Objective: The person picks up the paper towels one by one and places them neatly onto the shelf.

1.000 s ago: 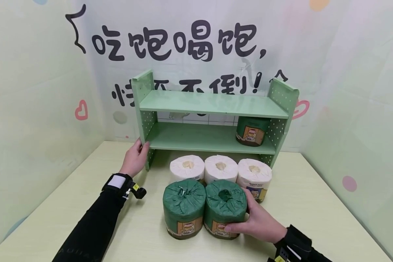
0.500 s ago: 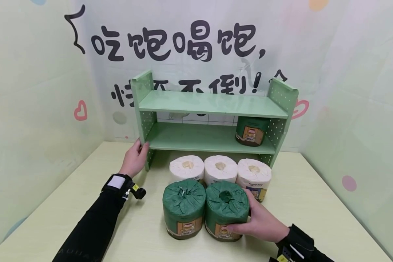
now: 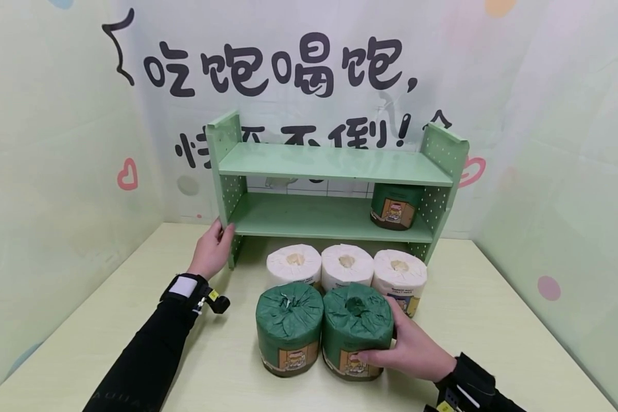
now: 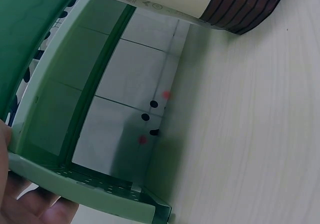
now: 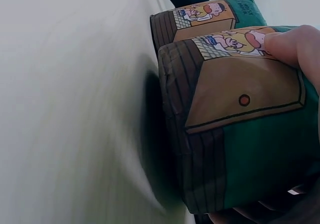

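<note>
Two green rolls stand touching; the right hand (image 3: 412,349) grips the nearer roll (image 3: 357,331), thumb in front, fingers behind. Lifting carelessly could drag its neighbour (image 3: 289,326) over. Left hand (image 3: 213,249) clasps the shelf (image 3: 335,163) post, steadying it against a knock.

Three white paper rolls (image 3: 347,266) standing in a row on pale wooden tabletop (image 3: 494,320). Second green-wrapped roll (image 3: 288,326) in front. Another green-wrapped roll (image 3: 393,207) on lower shelf, right end. Printed backdrop (image 3: 288,68) behind.
</note>
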`<state>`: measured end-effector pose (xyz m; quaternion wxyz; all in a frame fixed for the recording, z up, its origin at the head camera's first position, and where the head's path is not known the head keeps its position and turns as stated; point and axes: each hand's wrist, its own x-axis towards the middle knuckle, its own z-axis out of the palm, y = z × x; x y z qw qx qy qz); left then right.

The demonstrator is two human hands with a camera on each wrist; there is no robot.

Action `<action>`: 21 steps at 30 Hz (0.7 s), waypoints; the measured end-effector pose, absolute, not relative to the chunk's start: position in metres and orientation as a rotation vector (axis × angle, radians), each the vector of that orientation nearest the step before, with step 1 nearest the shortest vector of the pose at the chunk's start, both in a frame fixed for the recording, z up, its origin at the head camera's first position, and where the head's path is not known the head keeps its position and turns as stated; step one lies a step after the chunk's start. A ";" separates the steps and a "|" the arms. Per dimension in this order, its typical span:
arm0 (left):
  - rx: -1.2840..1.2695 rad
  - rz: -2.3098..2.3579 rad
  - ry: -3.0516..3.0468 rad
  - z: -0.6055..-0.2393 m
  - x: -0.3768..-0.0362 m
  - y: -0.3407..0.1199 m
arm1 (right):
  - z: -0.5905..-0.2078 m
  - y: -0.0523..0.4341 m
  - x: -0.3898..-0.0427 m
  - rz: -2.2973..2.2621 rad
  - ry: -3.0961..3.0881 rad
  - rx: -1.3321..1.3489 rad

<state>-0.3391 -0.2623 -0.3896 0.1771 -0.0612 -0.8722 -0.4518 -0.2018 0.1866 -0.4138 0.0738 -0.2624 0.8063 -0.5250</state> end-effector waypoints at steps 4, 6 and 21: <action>-0.173 -1.278 -2.464 -0.390 -0.340 -0.262 | -0.413 0.188 -0.201 -1.596 2.427 -0.837; -0.176 -1.279 -2.463 -0.390 -0.340 -0.262 | -0.412 0.189 -0.200 -1.597 2.433 -0.858; -0.183 -1.285 -2.462 -0.391 -0.340 -0.262 | -0.398 0.196 -0.199 -1.592 2.488 -0.942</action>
